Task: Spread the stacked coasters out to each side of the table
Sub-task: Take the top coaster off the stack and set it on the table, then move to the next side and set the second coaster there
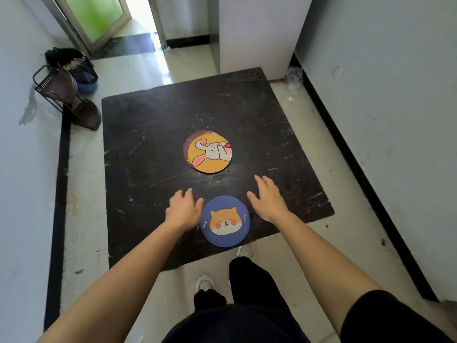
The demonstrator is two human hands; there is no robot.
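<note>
A black square table [153,134] fills the middle of the head view. At its centre lies a stack of round coasters [208,151]; the top one is yellow with a white rabbit, and edges of others show beneath it. A blue coaster with an orange dog face [225,222] lies flat near the table's near edge. My left hand [183,209] hovers just left of the blue coaster, fingers apart, holding nothing. My right hand [267,199] is just right of it, also spread and empty. Neither hand clearly touches the coaster.
A dark metal rack [64,95] leans against the left wall beside a bundle of dark cloth [74,63]. A white cabinet [259,33] stands behind the table's far right corner. A plastic bag [294,79] lies by the right wall. My feet [204,283] are at the near edge.
</note>
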